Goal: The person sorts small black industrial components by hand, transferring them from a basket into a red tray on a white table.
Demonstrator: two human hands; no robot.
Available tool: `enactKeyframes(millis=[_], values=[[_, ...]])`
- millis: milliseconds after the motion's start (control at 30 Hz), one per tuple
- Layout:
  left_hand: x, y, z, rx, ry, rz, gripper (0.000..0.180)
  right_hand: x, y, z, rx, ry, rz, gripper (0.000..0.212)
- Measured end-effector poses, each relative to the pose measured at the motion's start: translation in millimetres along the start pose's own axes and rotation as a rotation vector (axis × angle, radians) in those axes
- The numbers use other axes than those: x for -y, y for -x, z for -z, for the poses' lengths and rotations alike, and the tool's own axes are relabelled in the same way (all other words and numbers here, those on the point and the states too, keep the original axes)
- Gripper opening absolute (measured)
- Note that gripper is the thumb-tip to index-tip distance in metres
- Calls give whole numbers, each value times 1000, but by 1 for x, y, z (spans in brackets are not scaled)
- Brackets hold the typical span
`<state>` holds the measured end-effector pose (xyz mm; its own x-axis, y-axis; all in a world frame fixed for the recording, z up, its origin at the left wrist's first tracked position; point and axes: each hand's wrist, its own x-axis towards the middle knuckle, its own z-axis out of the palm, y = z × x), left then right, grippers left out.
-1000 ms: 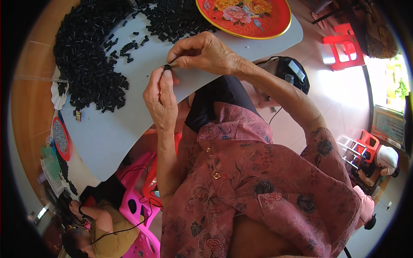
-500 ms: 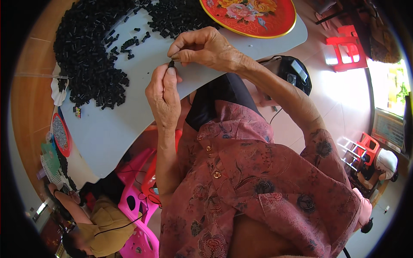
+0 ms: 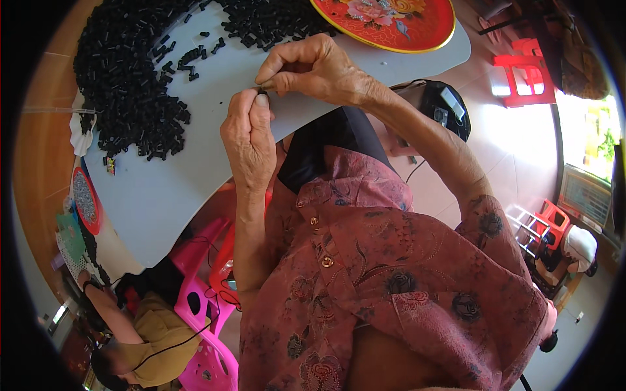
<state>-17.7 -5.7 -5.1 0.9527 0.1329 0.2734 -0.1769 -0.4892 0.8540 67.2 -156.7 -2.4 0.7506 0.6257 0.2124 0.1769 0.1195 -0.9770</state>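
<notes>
My left hand is raised over the near edge of the pale table, thumb and forefinger pinching a small black cylindrical piece. Only a bit of that piece shows between the fingertips. Meeting it from the right, my right hand has its thumb and forefinger pressed together at the piece's top end. What the right fingers hold, if anything, is too small and covered to make out. A large heap of similar black pieces covers the table's left side, with several strays beside it.
More black pieces lie at the back, beside a red flowered tray. A red dish of small silvery bits stands at the far left. Pink chairs and a person in tan are lower left; a red stool stands right.
Both hands stay nearly in place, fingertips slightly closer together. Less of the black piece shows between them now. The table and heap have shifted slightly up and left in the picture.
</notes>
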Motion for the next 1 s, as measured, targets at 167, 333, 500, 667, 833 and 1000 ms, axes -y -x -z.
enactKeyframes(millis=[167,333,500,667,833,1000], values=[[-8,-3,4,-9,59,47,29,-2,5,-4,-17,43,25,17],[-9,-5,8,-34,191,163,28,15,8,-10,-32,445,194,39],[-7,-8,3,-39,234,131,27,6,3,-13,-64,578,322,39],[-9,-8,-2,-101,190,77,25,0,4,-16,-78,610,315,34],[-6,-8,-6,-126,150,17,25,1,4,-17,-70,649,333,32],[-8,-4,-4,-137,93,42,26,-2,5,-20,-39,733,389,29]])
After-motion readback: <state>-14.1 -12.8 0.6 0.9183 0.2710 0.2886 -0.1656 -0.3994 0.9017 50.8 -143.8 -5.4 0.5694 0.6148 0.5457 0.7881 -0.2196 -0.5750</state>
